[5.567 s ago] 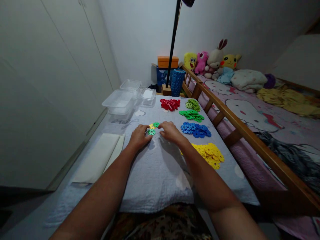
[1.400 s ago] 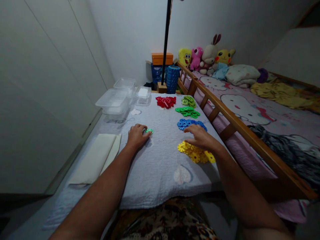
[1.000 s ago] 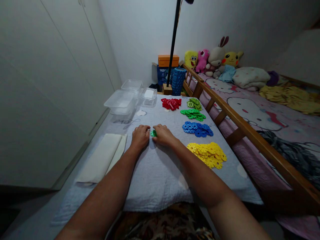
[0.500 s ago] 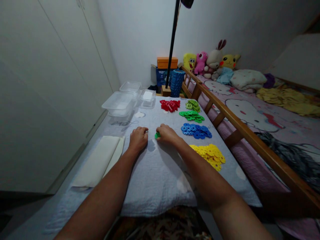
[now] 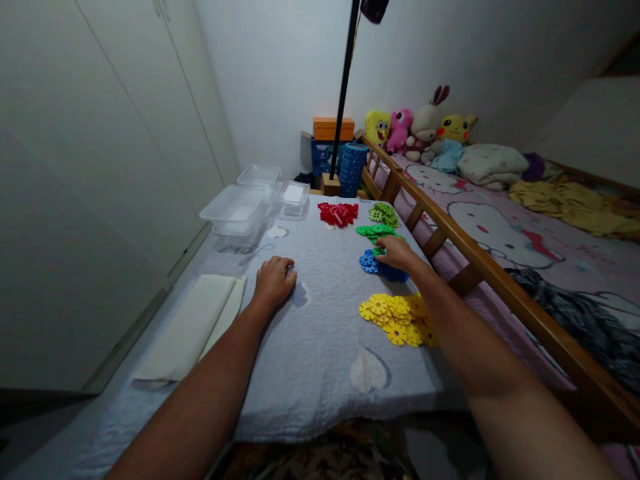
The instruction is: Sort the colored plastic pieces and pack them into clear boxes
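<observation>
Cloth (image 5: 320, 333), grey and quilted, covers the table. Down its right side lie sorted heaps of toy discs: a yellow pile (image 5: 395, 319), a blue pile (image 5: 369, 262) and a green pile (image 5: 373, 231). The right hand (image 5: 397, 255) hovers over the blue pile, fingertips pinching a small green disc (image 5: 377, 251) just short of the green pile. Dropped here, I'd judge, it would land among the blues and mix the colours. The left hand (image 5: 274, 280) rests well apart on the cloth, fingers curled; whether it holds anything I cannot tell.

The right hand (image 5: 396, 253) hides most of the blue pile (image 5: 369, 262); whether it pinches anything is too small to tell. Left of that pile, the left hand (image 5: 274, 280) curls down, its palm and fingertips hidden.
</observation>
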A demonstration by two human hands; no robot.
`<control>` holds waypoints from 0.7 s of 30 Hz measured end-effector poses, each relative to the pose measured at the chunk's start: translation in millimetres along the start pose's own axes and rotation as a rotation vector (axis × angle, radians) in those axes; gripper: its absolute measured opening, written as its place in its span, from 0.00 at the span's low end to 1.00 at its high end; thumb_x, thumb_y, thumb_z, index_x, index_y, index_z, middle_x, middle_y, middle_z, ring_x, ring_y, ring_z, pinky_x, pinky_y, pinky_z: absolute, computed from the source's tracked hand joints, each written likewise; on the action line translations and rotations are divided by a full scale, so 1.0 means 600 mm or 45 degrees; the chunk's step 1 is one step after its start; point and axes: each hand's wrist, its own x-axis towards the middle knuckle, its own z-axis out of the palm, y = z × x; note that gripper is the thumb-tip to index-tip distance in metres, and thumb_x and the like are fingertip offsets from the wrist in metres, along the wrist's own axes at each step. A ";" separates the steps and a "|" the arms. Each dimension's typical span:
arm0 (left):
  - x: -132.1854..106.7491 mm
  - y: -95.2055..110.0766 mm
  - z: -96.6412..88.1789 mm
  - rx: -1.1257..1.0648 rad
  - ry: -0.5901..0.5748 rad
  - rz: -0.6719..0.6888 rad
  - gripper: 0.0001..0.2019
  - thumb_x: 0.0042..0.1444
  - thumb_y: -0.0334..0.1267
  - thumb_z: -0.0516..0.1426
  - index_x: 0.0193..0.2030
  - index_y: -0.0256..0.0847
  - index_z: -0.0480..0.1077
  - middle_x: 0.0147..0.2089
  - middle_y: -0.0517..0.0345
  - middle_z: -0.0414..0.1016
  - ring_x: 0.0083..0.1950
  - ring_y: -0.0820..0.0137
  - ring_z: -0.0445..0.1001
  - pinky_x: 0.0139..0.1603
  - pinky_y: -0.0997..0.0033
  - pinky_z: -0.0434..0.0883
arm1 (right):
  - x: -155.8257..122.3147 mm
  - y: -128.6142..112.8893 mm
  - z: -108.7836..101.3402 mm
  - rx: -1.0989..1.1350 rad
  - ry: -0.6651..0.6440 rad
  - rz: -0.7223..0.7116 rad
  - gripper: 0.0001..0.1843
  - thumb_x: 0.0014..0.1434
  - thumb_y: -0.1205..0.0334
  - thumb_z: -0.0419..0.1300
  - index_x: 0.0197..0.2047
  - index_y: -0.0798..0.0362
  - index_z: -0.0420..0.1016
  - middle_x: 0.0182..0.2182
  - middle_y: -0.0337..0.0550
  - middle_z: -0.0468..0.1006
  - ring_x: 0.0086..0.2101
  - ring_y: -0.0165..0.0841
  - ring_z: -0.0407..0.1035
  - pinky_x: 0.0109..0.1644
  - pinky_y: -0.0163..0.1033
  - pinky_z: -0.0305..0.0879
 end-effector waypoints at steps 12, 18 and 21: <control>0.001 -0.001 0.000 0.003 -0.026 0.009 0.17 0.61 0.42 0.53 0.53 0.40 0.75 0.55 0.45 0.76 0.59 0.55 0.72 0.62 0.54 0.67 | -0.020 0.002 -0.009 -0.047 -0.055 0.067 0.19 0.61 0.58 0.64 0.55 0.48 0.80 0.56 0.49 0.78 0.56 0.49 0.68 0.55 0.47 0.63; 0.001 0.001 -0.003 0.008 -0.034 0.008 0.17 0.61 0.42 0.54 0.53 0.40 0.75 0.55 0.46 0.76 0.59 0.55 0.72 0.62 0.55 0.67 | -0.044 -0.045 -0.025 0.036 0.093 0.005 0.17 0.66 0.61 0.57 0.56 0.51 0.79 0.55 0.52 0.77 0.55 0.47 0.67 0.56 0.46 0.61; 0.001 0.001 -0.003 0.004 -0.022 -0.002 0.17 0.61 0.41 0.55 0.53 0.40 0.76 0.54 0.47 0.76 0.58 0.56 0.72 0.62 0.56 0.67 | -0.063 -0.110 -0.013 0.135 0.072 -0.143 0.20 0.68 0.67 0.50 0.54 0.52 0.80 0.52 0.52 0.79 0.53 0.42 0.68 0.55 0.43 0.60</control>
